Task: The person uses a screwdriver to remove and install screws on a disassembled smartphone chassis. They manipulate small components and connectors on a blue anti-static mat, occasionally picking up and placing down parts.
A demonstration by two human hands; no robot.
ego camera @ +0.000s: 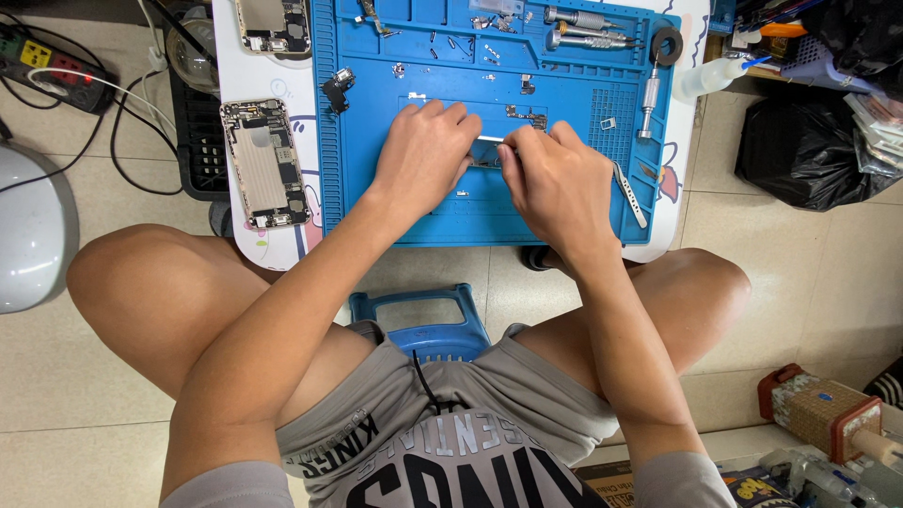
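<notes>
While an opened phone chassis lay at the tabletop's left edge, the left hand pressed fingers-down on the blue repair mat, its grip touching a small metal part mid-mat. Just right, the right hand pinched that part. Tweezers lay farther right.

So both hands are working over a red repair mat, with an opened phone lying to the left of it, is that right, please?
Not quite: the mat is blue, not red, as the head view shows. Both the left hand and right hand work over it, and the opened phone lies to its left.
</notes>
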